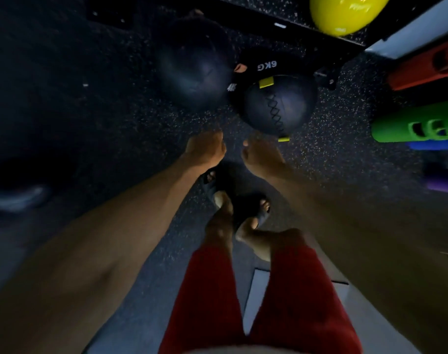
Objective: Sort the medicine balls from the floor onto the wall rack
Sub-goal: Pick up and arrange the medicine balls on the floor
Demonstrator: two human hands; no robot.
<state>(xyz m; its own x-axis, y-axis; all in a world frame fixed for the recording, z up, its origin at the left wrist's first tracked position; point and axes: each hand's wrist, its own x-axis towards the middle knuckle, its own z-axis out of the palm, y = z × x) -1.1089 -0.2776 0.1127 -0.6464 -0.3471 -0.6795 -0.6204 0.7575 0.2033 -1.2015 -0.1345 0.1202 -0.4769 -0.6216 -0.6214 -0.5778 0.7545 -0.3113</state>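
speckled floor [115, 123], stitched medicine ball [279, 106] just beyond right hand [261, 154], left hand [205, 149] alongside, both hands loose, empty

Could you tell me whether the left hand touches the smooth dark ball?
Apart: the head view shows speckled floor between left hand and smooth dark ball.

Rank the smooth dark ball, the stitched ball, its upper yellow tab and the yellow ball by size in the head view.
smooth dark ball, barely above
stitched ball, nearly alike
upper yellow tab, smallest
yellow ball: cropped, unranked
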